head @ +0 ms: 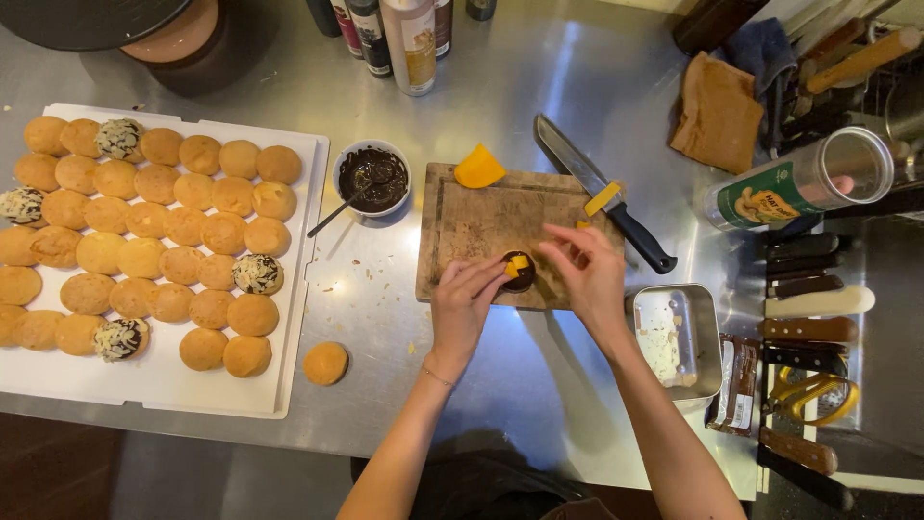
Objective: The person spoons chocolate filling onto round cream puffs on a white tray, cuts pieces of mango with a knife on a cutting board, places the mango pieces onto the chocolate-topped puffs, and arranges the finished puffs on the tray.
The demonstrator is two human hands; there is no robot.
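Note:
A small round chocolate-coated pastry (522, 279) sits on a wooden cutting board (472, 231), with a small orange fruit piece (519, 264) on top. My left hand (464, 303) touches the pastry's left side with its fingertips. My right hand (585, 270) hovers just right of it, fingers curled, pinching near the fruit piece. A larger orange fruit chunk (478, 167) lies at the board's far edge. A big knife (602, 191) with a black handle rests across the board's right corner, an orange slice (603, 198) on its blade.
A white tray (298, 289) at left holds several round golden buns, a few topped with chocolate and flakes. One bun (325, 363) lies loose on the steel counter. A bowl of chocolate sauce (372, 178) with a spoon stands beside the board. A metal tin (677, 339), a tipped can (799, 183) and knives lie right.

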